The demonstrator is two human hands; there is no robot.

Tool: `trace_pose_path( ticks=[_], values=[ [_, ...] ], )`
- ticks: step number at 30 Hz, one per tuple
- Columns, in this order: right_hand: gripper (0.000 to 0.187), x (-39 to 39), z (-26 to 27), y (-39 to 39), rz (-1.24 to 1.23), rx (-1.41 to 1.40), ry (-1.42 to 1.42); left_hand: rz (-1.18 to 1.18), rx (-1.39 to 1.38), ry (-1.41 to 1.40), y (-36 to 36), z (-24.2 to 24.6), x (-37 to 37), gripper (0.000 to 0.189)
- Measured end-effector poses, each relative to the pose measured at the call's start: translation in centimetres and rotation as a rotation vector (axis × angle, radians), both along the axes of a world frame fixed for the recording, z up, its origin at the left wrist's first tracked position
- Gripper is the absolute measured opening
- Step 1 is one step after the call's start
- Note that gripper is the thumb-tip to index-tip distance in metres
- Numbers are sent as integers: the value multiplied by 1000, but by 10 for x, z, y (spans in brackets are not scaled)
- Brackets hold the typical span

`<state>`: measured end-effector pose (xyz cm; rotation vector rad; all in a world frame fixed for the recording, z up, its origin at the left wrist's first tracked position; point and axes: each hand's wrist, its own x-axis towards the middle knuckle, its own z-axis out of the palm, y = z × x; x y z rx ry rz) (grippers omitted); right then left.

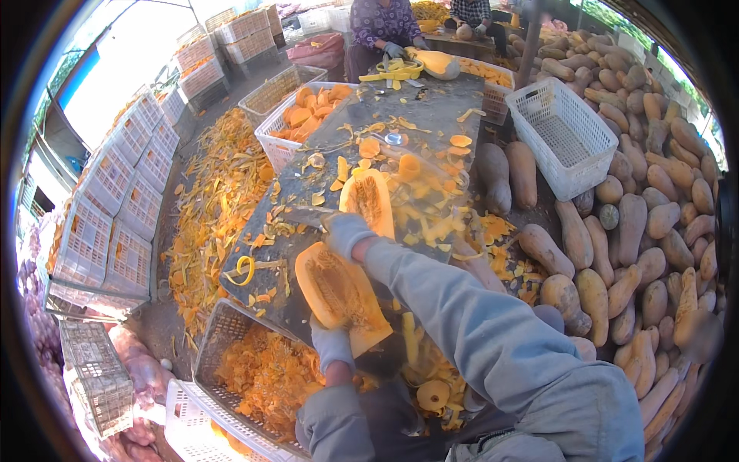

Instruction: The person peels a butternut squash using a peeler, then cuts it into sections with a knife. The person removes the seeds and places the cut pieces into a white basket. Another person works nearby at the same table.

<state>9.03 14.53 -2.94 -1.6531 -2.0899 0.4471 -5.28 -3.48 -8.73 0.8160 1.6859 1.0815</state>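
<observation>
A peeled squash half [364, 294], cut face up with seeds and fibre in its hollow, rests at the near end of the dark worktable [323, 150]. My gloved left hand [332, 345] grips its near side. Just beyond it, my gloved right hand [346, 234] is closed around a knife, whose blade [306, 216] points left over the tabletop. Behind that hand lies a second squash half [369, 199], also cut face up and partly covered by the hand. A curl of peel [245, 270] lies at the table's left edge.
Below the table's near left edge, a crate [216, 323] holds orange pulp and seeds. Cut squash fills a white crate [277, 136] along the left side. Peelings [219, 190] cover the floor there. Whole squash [632, 225] pile up at right. Another person [384, 29] works across the table.
</observation>
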Motion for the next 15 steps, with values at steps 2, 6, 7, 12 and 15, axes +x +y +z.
trace_pose_path(
  ticks=[2, 6, 7, 12, 15],
  values=[
    [31, 2, 0, 6, -5, 35, 73, -7, 16, 31, 1, -4, -1, 73],
    [38, 23, -10, -8, -41, 164, 203, -31, 16, 58, -1, -7, -11, 60],
    [38, 31, -3, -18, -80, 150, 327, -26, 2, 67, -1, -5, -17, 57],
    [35, 127, -10, -78, -301, 223, 371, -79, 27, 119, 2, -19, -20, 52],
    [36, 171, -30, -111, -374, 125, 331, -73, 9, 79, 2, -19, -18, 50]
  ],
)
